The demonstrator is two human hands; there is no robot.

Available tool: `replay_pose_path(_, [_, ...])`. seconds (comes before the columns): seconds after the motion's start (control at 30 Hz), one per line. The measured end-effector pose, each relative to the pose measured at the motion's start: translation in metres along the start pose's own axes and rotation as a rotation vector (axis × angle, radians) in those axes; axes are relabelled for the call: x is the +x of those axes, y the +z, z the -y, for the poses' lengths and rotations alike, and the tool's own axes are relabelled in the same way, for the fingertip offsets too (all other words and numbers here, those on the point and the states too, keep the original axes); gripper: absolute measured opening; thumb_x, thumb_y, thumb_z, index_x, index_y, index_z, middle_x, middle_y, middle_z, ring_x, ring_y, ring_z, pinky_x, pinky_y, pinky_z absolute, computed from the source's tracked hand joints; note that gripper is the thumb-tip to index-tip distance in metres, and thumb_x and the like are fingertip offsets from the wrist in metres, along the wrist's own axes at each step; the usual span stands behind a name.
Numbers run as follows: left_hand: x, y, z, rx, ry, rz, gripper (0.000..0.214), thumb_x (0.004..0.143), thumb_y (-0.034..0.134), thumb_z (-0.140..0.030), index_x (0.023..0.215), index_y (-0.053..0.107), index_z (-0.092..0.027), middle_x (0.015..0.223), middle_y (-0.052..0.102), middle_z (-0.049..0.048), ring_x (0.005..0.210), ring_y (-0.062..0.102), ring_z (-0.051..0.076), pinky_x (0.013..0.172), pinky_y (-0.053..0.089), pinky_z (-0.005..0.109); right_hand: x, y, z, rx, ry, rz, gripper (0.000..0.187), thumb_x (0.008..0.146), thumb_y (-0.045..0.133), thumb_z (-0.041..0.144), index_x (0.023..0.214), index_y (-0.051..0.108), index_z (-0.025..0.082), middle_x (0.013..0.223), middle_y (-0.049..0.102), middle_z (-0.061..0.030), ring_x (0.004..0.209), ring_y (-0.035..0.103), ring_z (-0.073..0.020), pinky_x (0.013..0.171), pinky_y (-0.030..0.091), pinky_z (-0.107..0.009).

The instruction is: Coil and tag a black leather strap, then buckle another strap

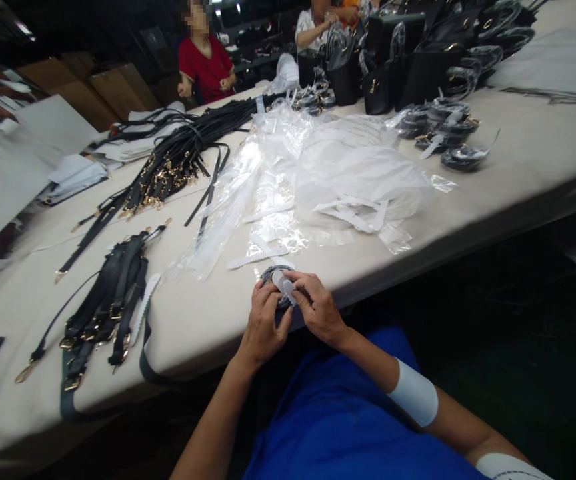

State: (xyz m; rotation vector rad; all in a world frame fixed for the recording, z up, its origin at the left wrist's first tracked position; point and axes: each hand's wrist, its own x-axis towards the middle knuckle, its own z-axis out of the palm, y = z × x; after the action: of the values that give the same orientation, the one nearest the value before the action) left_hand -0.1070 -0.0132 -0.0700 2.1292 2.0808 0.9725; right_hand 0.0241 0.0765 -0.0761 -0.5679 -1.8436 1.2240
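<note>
At the table's near edge, a coiled black strap in clear wrap lies between my two hands. My left hand grips the coil from its left side, thumb toward me. On the other side my right hand pinches a white paper strip with rounded ends, which lies over the middle of the coil. The fingers cover much of the coil. Just beyond, more white strips with wavy edges rest on the table, close to clear plastic bags.
Black straps with gold clasps lie at the left, and a long pile of straps behind them. Wrapped coils and black handbags occupy the far right of the table. Two people are across the table.
</note>
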Motion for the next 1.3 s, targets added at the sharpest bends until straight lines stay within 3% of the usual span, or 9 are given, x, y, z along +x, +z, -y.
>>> replay_pose_path(0.2, [-0.002, -0.005, 0.001, -0.102, -0.036, -0.065, 0.018, 0.087, 0.054, -0.020, 0.104, 0.054, -0.017, 0.121, 0.058, 0.0141, 0.125, 0.051, 0.027, 0.113, 0.034, 0.055, -0.001, -0.001, -0.005, 0.085, 0.069, -0.047, 0.009, 0.095, 0.050, 0.024, 0.094, 0.059, 0.023, 0.122, 0.064, -0.0058, 0.115, 0.058, -0.0204, 0.100, 0.043, -0.036])
replay_pose_path(0.33, [-0.002, 0.002, 0.001, -0.194, -0.291, -0.172, 0.028, 0.091, 0.053, -0.027, 0.117, 0.050, -0.018, 0.118, 0.061, 0.0133, 0.116, 0.058, 0.025, 0.101, 0.048, 0.046, 0.001, -0.003, -0.010, 0.147, 0.120, -0.062, 0.010, 0.094, 0.052, 0.028, 0.096, 0.060, 0.023, 0.115, 0.067, -0.0047, 0.109, 0.062, -0.0206, 0.095, 0.047, -0.034])
replay_pose_path(0.47, [0.005, 0.003, -0.005, -0.377, -0.479, -0.188, 0.034, 0.091, 0.056, -0.033, 0.122, 0.048, -0.020, 0.107, 0.068, 0.0083, 0.098, 0.067, 0.020, 0.088, 0.054, 0.035, 0.002, -0.006, -0.013, 0.191, 0.129, -0.029, 0.009, 0.094, 0.054, 0.028, 0.095, 0.061, 0.024, 0.117, 0.066, -0.0038, 0.109, 0.062, -0.0203, 0.096, 0.047, -0.034])
replay_pose_path(0.57, [0.013, -0.003, -0.007, -0.371, -0.476, -0.138, 0.026, 0.090, 0.058, -0.033, 0.113, 0.058, -0.021, 0.104, 0.070, 0.0052, 0.094, 0.067, 0.019, 0.089, 0.053, 0.033, 0.001, -0.008, -0.012, 0.211, 0.106, -0.001, 0.008, 0.094, 0.053, 0.027, 0.093, 0.061, 0.024, 0.119, 0.066, -0.0035, 0.110, 0.062, -0.0196, 0.096, 0.047, -0.034])
replay_pose_path(0.73, [0.021, -0.009, -0.007, -0.209, -0.368, -0.132, 0.014, 0.089, 0.057, -0.026, 0.094, 0.069, -0.022, 0.093, 0.072, 0.0016, 0.094, 0.066, 0.019, 0.106, 0.040, 0.037, 0.002, -0.005, -0.010, 0.133, 0.000, 0.000, 0.005, 0.092, 0.058, 0.021, 0.090, 0.062, 0.023, 0.114, 0.066, -0.0048, 0.110, 0.060, -0.0188, 0.100, 0.046, -0.036])
replay_pose_path(0.9, [0.022, -0.007, -0.010, -0.192, -0.429, -0.213, 0.014, 0.089, 0.055, -0.023, 0.091, 0.068, -0.020, 0.088, 0.070, 0.0018, 0.085, 0.064, 0.018, 0.089, 0.047, 0.032, 0.005, 0.001, -0.005, -0.015, -0.023, -0.008, 0.005, 0.088, 0.064, 0.023, 0.083, 0.063, 0.022, 0.112, 0.065, -0.0052, 0.109, 0.058, -0.0207, 0.099, 0.044, -0.039])
replay_pose_path(1.03, [0.023, -0.013, -0.011, -0.408, -0.611, -0.256, 0.015, 0.087, 0.059, -0.031, 0.089, 0.068, -0.020, 0.084, 0.069, -0.0005, 0.078, 0.062, 0.015, 0.074, 0.047, 0.025, 0.008, 0.006, -0.002, -0.110, -0.015, -0.026, 0.009, 0.086, 0.067, 0.022, 0.078, 0.061, 0.021, 0.110, 0.064, -0.0046, 0.105, 0.056, -0.0218, 0.095, 0.043, -0.040])
replay_pose_path(1.17, [0.026, -0.023, -0.010, -0.574, -0.686, -0.211, 0.018, 0.083, 0.064, -0.035, 0.084, 0.069, -0.018, 0.075, 0.066, -0.0024, 0.071, 0.057, 0.013, 0.067, 0.045, 0.022, 0.012, 0.004, -0.004, -0.190, -0.045, -0.004, 0.011, 0.086, 0.066, 0.020, 0.079, 0.059, 0.021, 0.110, 0.065, -0.0044, 0.104, 0.056, -0.0218, 0.093, 0.041, -0.041])
replay_pose_path(1.3, [0.033, -0.033, -0.008, -0.643, -0.676, -0.159, 0.018, 0.084, 0.064, -0.034, 0.076, 0.069, -0.018, 0.070, 0.064, -0.0031, 0.071, 0.056, 0.012, 0.068, 0.043, 0.022, 0.021, -0.003, -0.008, -0.272, -0.176, 0.082, 0.006, 0.088, 0.064, 0.020, 0.084, 0.061, 0.022, 0.121, 0.065, -0.0028, 0.112, 0.054, -0.0230, 0.097, 0.037, -0.042])
